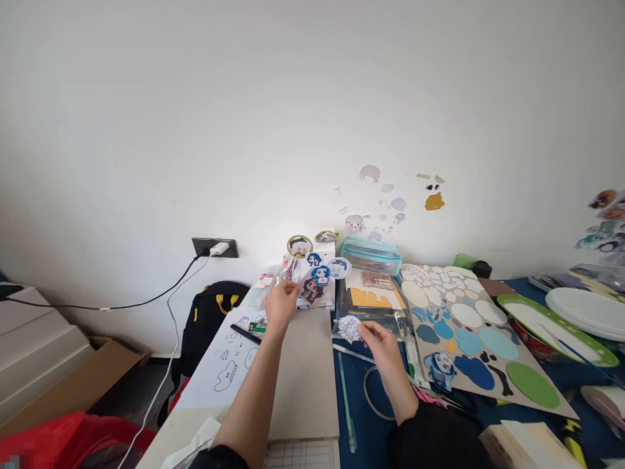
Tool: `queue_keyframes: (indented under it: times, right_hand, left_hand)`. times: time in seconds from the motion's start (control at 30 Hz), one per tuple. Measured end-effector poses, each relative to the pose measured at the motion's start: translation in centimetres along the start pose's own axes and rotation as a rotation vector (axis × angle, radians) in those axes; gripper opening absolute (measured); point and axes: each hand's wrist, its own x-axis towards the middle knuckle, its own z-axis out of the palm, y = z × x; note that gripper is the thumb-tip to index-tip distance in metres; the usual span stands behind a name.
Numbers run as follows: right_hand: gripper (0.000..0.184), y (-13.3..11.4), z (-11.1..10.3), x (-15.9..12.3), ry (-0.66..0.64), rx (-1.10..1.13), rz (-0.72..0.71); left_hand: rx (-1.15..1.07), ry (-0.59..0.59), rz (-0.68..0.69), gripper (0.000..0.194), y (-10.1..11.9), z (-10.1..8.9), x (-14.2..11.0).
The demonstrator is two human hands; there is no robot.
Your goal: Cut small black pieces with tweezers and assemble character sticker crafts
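My left hand (280,305) reaches forward over the desk, its fingertips pinched on the edge of a mauve cartoon picture card (311,291). Right behind that card are a blue-haired cartoon cutout (321,275) and a round pale blue cutout (339,267). My right hand (383,348) pinches a white paper cutout (349,329) bearing a black line drawing of a figure. That cutout is held up in front of a clear plastic bag (374,321) with yellow paper in it. Below my left hand lies a bare grey board (305,371).
On the right, a grey board (488,384) carries many coloured paper shapes. Beyond it are a green-rimmed tray (600,355) and white plates (581,309). A teal pen (346,404) and a tape ring (374,391) lie between my arms. A line-drawn sheet (234,371) lies left.
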Motion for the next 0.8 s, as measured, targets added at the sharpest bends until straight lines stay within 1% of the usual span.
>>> queue_keyframes:
  times: [0.27,0.33,0.53,0.67,0.8]
  right_hand:
    - [0.035,0.09,-0.01,0.06,-0.003,0.004,0.003]
    - [0.035,0.05,-0.02,0.04,-0.002,0.006,0.004]
    - [0.036,-0.32,-0.04,-0.13,-0.003,0.014,-0.003]
    - [0.035,-0.6,-0.06,-0.22,-0.001,0.01,-0.006]
    - [0.036,-0.68,-0.06,-0.19,-0.004,0.015,-0.012]
  left_hand:
    - [0.051,-0.012,0.026,0.017,0.38,-0.34,-0.15]
    - [0.075,-0.021,0.044,0.02,0.56,-0.38,-0.25]
    - [0.131,-0.069,0.113,0.039,0.94,0.09,-0.21]
    - [0.153,-0.073,0.138,0.045,0.75,0.53,0.13]
    - [0.173,-0.074,0.151,0.047,0.52,0.58,0.41]
